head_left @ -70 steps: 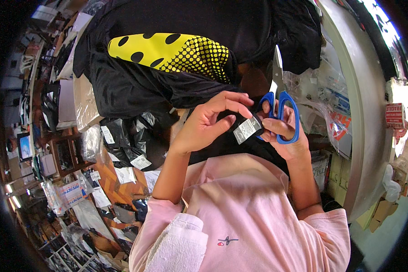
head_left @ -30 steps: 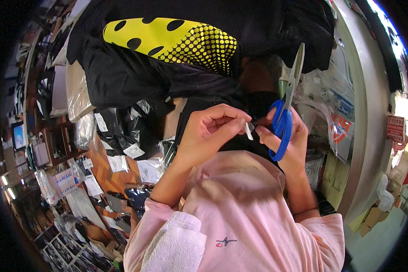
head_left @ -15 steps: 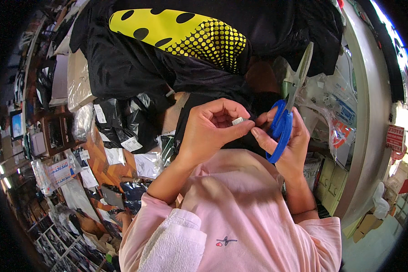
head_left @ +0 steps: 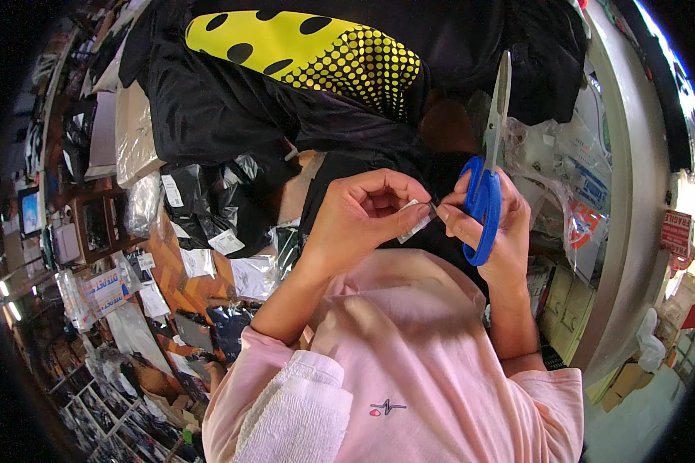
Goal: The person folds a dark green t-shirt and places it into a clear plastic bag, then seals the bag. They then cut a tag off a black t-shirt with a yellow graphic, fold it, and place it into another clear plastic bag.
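Note:
My left hand (head_left: 363,212) is closed in a pinch on a small white label (head_left: 415,221), just above the front of my pink shirt. Close to its fingertips, the thumb and forefinger of my right hand (head_left: 506,224) come together at the label's end; whether they pinch anything there is too small to tell. Hooked in that same right hand is a pair of scissors (head_left: 483,204) with blue handles, the blades pointing up and away from me. Dark fabric lies behind both hands. Further off, a black garment (head_left: 232,108) with a yellow dotted print (head_left: 309,50) is spread out.
Black plastic parcels (head_left: 220,197) with white labels lie left of my hands, over a wooden parquet floor (head_left: 208,287). Clear plastic bags (head_left: 571,185) sit on the right beside a pale curved edge (head_left: 629,193). A white towel (head_left: 297,409) hangs over my left side.
The scissors have turned more upright, and my right hand has shifted slightly right and up. More of the white label shows between the fingertips of my left hand.

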Available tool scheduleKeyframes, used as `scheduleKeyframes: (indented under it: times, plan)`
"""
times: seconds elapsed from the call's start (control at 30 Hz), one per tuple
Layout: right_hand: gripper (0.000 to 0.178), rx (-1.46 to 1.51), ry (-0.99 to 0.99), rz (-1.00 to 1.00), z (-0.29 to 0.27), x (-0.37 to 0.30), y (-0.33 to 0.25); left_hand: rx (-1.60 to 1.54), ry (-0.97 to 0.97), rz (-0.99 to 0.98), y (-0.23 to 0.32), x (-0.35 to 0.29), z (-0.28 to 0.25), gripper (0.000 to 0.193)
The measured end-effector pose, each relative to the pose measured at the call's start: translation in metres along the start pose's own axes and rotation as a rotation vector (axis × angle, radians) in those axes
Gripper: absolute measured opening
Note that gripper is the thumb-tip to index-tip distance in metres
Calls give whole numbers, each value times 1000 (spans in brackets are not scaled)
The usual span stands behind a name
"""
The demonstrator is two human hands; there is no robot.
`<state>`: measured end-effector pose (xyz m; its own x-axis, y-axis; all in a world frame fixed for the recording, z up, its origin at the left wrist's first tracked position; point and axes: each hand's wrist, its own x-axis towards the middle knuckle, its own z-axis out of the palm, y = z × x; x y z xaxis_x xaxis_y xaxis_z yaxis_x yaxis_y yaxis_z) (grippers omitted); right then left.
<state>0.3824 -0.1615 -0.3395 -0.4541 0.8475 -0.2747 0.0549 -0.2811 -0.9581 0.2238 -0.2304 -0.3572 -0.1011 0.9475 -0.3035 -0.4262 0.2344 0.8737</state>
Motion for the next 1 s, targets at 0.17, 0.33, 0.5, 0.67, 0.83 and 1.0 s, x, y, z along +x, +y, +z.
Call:
scheduleKeyframes:
  times: [0.17, 0.33, 0.5, 0.67, 0.83, 1.0]
  plan:
    - [23, 10, -10, -1, -1, 0, 4, 72, -57, 6, 0, 1, -4, 16]
    - [26, 58, -23, 73, -2, 5, 2, 146, -95, 24, -1, 1, -5, 17]
    - [27, 186, -29, 93, -1, 8, 9, 64, -9, -125, 3, -1, -1, 19]
    - [27, 229, -70, 110, -1, 9, 13, 17, -33, -123, 0, 2, -6, 19]
    - [27, 326, -62, 144, 3, 8, 16, 19, -79, -112, -5, 4, -13, 20]
    - [26, 184, -25, 107, 2, 6, 18, -2, 14, -162, -2, 5, -7, 24]
